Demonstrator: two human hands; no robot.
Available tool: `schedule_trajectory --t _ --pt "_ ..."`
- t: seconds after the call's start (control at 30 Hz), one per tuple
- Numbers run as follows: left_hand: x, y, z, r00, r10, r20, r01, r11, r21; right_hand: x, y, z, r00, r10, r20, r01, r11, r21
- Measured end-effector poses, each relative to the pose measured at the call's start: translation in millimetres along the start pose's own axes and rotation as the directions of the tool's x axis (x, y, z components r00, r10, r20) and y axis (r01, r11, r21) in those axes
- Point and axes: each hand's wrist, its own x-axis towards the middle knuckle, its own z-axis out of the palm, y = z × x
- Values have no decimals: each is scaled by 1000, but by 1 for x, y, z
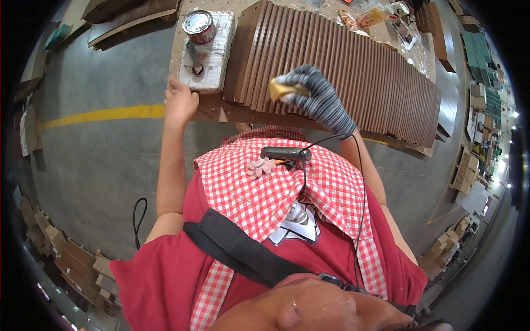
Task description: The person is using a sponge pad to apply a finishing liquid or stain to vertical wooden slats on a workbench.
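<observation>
My right hand point(317, 96), in a grey striped knit glove, is closed on a yellow sponge-like pad point(286, 90). It is over the near part of a long row of brown boards point(331, 60), which are packed side by side on the workbench. My bare left hand point(181, 103) rests at the bench's front edge, fingers partly spread and holding nothing visible. Just beyond it lies a white, paint-smeared block point(212, 69). On that block are an open-looking round can point(199, 27) and a dark brush point(194, 58).
A bottle with orange-yellow contents point(375, 16) lies among clutter behind the boards. A black cable point(359, 182) runs from the device at my apron to my right wrist. Stacked panels point(132, 25) stand at the far left. A yellow line point(110, 115) crosses the grey floor.
</observation>
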Motion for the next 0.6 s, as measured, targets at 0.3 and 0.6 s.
schedule_trajectory --t 0.3,0.6 --pt "2 -5 2 997 76 26 -77 996 46 132 88 -44 906 -130 -403 53 979 -197" --pt "3 3 -4 994 -31 103 27 999 35 136 54 -35 952 113 -285 -206 924 -324"
